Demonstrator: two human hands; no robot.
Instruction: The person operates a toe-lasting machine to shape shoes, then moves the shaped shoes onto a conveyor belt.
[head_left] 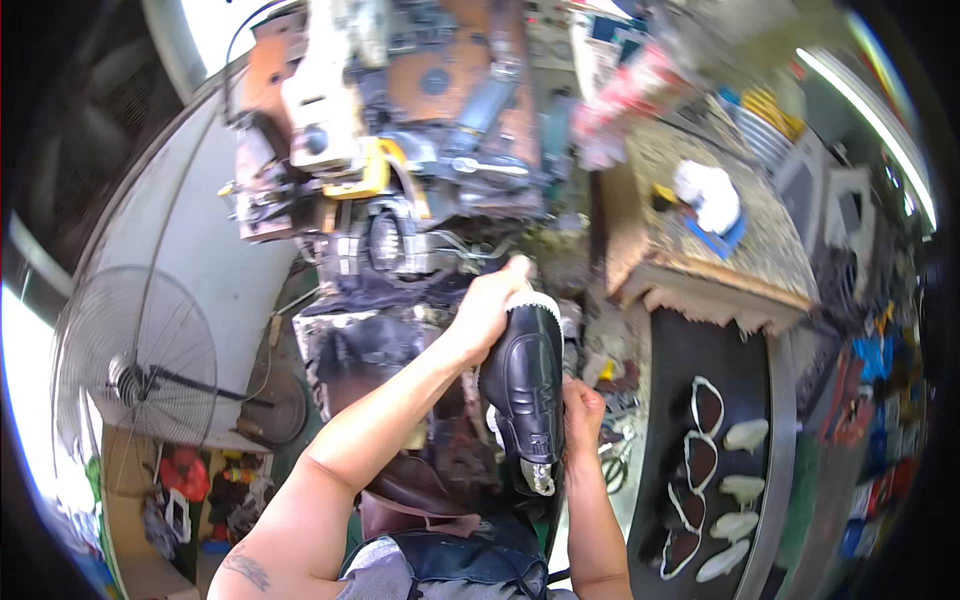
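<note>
A black leather shoe [532, 385] with a pale zigzag edge at its far end is held up before me. At its near end a metallic, shiny part [541, 480] sticks out, perhaps of a last inside. My left hand [490, 308] is closed on the far left side of the shoe, the fingers partly behind it. Against the lower right side my right hand [582, 412] is curled into a closed grip at the shoe's edge; its fingertips are hidden. Just beyond the left hand stands a machine [385, 240] with metal parts and a yellow bracket [372, 172].
A worn wooden bench [720, 270] at right bears a white bundle [708, 195]. Below it, a black surface [655, 400] carries white-rimmed pieces [705, 405] and pale oval pieces [745, 434]. At left are a large fan [135, 375] and a shelf box [130, 500] of coloured bits.
</note>
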